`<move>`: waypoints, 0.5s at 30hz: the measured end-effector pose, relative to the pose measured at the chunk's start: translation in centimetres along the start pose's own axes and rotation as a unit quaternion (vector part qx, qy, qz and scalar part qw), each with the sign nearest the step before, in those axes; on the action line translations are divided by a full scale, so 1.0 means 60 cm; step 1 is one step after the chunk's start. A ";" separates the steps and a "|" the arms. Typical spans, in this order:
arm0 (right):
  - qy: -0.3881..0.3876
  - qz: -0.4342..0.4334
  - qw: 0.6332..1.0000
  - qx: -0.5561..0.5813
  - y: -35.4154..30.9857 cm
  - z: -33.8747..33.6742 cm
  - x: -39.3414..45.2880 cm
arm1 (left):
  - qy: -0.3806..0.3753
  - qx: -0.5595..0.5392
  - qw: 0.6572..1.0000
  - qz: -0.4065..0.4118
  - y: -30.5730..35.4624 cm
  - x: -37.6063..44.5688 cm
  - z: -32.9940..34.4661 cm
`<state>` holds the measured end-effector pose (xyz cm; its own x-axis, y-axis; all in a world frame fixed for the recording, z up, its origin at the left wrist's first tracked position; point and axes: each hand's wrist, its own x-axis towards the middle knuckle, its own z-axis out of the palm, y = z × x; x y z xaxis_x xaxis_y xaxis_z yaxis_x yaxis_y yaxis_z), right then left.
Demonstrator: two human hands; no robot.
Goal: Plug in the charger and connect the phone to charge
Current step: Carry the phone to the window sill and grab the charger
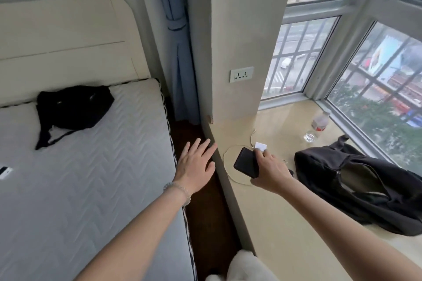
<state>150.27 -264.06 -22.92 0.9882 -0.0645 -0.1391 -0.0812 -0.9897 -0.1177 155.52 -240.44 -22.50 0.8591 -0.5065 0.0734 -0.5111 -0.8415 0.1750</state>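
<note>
On the window ledge (269, 223), near its front edge, the right hand (271, 172) grips a black phone (246, 163) with its fingers touching a white charger block (261, 146) — a pale cable (230, 173) loops beneath. The left hand (196, 164) hovers flat, fingers spread, holding nothing, over the dark floor gap beside the mattress (91, 178). The wall socket (241, 74) sits empty on the pillar above the ledge's back corner.

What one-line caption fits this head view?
Right hand holds black phone and white charger over the window ledge, below the wall socket; left hand open.
</note>
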 end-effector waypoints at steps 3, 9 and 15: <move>-0.009 0.017 1.000 0.006 0.008 0.011 0.035 | -0.021 0.007 1.000 0.019 -0.017 0.043 0.023; -0.031 0.073 0.996 0.026 0.050 0.046 0.115 | -0.052 0.003 0.997 0.059 -0.029 0.156 0.068; -0.038 0.144 0.986 0.074 0.103 0.091 0.210 | -0.097 0.027 0.989 0.108 -0.028 0.302 0.109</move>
<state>161.50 -270.27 -30.75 0.9089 -0.3253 -0.2609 -0.3812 -0.9017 -0.2039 171.75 -249.43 -27.88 0.7112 -0.6975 -0.0876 -0.6871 -0.7160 0.1235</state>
